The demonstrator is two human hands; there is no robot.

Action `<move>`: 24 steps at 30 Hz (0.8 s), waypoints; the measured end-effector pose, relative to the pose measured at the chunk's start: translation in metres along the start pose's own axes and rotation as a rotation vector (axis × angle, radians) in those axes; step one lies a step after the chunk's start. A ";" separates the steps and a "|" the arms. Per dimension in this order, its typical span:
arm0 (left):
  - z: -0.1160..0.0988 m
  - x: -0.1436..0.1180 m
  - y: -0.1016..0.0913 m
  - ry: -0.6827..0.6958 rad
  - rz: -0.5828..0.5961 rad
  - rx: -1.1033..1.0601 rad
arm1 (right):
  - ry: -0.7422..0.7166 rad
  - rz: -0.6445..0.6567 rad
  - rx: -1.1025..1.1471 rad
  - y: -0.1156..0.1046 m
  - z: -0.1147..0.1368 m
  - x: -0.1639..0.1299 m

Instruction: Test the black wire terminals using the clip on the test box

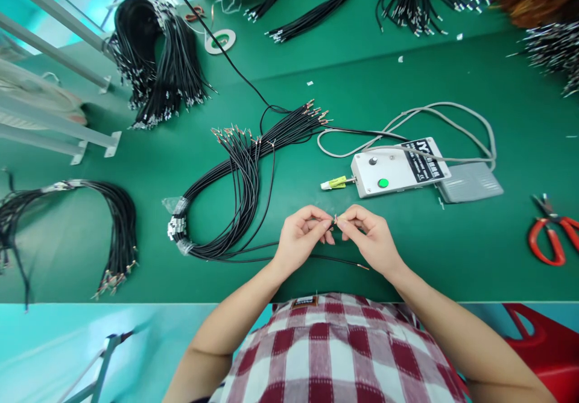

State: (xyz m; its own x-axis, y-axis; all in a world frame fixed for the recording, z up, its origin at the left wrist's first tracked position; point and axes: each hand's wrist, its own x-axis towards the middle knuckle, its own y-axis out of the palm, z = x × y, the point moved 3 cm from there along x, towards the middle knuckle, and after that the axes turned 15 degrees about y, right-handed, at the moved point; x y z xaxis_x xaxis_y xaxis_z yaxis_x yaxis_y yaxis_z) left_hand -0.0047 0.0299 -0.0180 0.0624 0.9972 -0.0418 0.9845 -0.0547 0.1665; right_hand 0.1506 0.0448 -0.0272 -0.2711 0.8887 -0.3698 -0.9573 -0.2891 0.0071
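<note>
Our left hand (302, 234) and right hand (368, 237) pinch a thin black wire's copper-tipped end (335, 219) between fingertips, near the green tabletop's (452, 77) front edge, the white control box (398, 171) just beyond.

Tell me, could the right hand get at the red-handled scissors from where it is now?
Probably yes. The right hand is pinching a wire end together with the left hand, so it would have to let go first. The green table between it and the red-handled scissors looks bare.
</note>
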 end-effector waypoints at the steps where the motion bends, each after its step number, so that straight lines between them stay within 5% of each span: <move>1: 0.000 0.000 0.000 0.003 0.002 0.006 | 0.012 0.008 0.017 0.000 0.000 0.000; 14: -0.008 -0.002 -0.006 0.186 -0.012 0.028 | 0.044 0.080 0.120 0.002 0.008 0.001; 24: -0.004 0.005 -0.011 0.113 -0.058 -0.043 | 0.044 0.076 0.101 0.004 0.015 0.011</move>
State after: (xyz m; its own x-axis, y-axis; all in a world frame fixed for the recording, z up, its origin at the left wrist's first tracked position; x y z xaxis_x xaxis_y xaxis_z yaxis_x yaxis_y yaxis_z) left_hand -0.0162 0.0362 -0.0160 -0.0152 0.9982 0.0586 0.9780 0.0027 0.2087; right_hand 0.1423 0.0586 -0.0175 -0.3405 0.8485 -0.4051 -0.9401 -0.3156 0.1291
